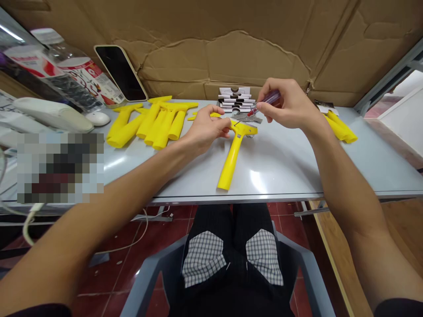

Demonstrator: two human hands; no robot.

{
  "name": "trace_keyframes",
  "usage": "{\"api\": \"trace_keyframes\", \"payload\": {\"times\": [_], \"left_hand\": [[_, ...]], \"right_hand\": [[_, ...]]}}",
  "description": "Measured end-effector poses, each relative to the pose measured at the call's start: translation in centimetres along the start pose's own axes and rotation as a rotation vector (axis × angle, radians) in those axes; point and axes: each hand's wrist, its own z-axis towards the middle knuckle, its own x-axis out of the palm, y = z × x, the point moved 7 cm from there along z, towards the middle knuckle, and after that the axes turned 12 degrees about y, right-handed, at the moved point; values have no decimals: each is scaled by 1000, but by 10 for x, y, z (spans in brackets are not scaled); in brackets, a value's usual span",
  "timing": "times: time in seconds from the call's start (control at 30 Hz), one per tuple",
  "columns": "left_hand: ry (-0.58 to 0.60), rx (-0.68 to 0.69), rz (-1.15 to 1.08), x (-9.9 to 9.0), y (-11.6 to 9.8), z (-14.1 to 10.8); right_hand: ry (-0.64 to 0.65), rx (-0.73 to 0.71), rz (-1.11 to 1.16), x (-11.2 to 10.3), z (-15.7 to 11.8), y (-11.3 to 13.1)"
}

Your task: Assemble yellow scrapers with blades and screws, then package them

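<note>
My left hand (209, 127) pinches one end of the head of a yellow T-shaped scraper handle (231, 160), whose hollow grip points toward me on the table. In my right hand (287, 103) is a screwdriver (269, 102) with a dark red, see-through handle. Its shaft slants down left, and the tip meets the scraper's head near my left fingertips. Just behind the head lie grey metal pieces (253, 119), partly hidden. Small screws (250, 136) sit beside the head's right end. A stack of packaged blades (235, 99) stands behind my hands.
Several yellow handles (160, 125) lie to the left, and more yellow pieces (340, 127) at the right. A phone (121, 72), plastic bottles (89, 75) and a white mouse (98, 118) are at the back left. A cardboard wall (231, 48) closes off the back.
</note>
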Motion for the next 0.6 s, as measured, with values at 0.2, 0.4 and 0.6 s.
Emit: {"api": "trace_keyframes", "payload": {"times": [0.2,0.4,0.6], "left_hand": [[-16,-12,14,0,-2,-1],[-29,-4,20,0,-3,-2],[-27,-11,2,0,-3,-3]], "right_hand": [[-31,40,-75,-3,-1,-1],[-8,15,-51,0,-2,5],[-45,-24,-191,-4,3,-9]]}}
